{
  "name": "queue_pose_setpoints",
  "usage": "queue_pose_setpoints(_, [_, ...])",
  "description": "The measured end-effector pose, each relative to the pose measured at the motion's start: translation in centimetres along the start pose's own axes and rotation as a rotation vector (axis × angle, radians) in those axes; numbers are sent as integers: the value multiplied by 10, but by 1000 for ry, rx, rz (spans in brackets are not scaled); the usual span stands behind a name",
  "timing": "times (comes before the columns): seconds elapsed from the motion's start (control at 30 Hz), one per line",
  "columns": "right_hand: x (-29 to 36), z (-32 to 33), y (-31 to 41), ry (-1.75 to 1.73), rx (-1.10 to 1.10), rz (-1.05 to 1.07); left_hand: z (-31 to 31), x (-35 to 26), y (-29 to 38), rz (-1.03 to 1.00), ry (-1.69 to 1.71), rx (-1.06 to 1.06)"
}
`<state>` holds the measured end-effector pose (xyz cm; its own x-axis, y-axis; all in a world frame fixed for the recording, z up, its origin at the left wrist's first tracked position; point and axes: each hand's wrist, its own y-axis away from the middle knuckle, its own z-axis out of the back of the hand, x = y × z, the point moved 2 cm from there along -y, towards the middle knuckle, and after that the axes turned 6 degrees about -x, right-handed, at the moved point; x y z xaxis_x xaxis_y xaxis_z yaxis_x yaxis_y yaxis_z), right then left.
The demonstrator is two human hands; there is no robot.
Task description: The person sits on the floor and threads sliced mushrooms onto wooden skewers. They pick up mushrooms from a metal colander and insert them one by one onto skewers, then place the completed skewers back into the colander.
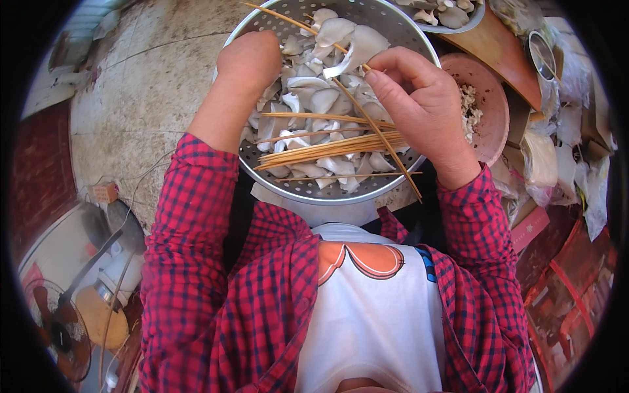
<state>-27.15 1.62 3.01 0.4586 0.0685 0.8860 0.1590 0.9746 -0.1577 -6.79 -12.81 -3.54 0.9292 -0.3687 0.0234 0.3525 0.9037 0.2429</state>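
Note:
My right hand (417, 98) pinches the near end of a bamboo skewer (280, 17) between thumb and finger. Torn grey oyster mushroom pieces (361, 46) are threaded on that skewer, close to my fingertips. My left hand (250, 56) is at the left side of a perforated metal basin (314, 199), its back towards me; its fingers are hidden, so I cannot tell what they hold. Loose oyster mushroom pieces (324, 100) fill the basin. Across them lies a bundle of bare bamboo skewers (324, 150), and one single skewer (388, 145) slants over the bundle and the basin's near rim.
At the upper right stands a second metal bowl (474, 22) of mushrooms beside a wooden board (501, 54). A pink basin (491, 123) with pale scraps sits right of my hand. Plastic bags (540, 157) crowd the right. An electric fan (61, 334) is at lower left.

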Motion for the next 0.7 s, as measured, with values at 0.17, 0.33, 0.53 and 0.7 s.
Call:
queue_pose_setpoints(0.17, [1, 2, 0, 20, 0, 17, 15, -5, 4, 17, 18, -22])
queue_pose_setpoints(0.33, [0, 5, -1, 29, -33, 48, 34, 21, 7, 39, 576, -241])
queue_pose_setpoints(0.53, [-3, 2, -3, 47, -25, 16, 29, 40, 7, 141, 1646, -246])
queue_pose_setpoints(0.7, [3, -2, -2, 26, 13, 15, 14, 61, 3, 91, 2132, -105])
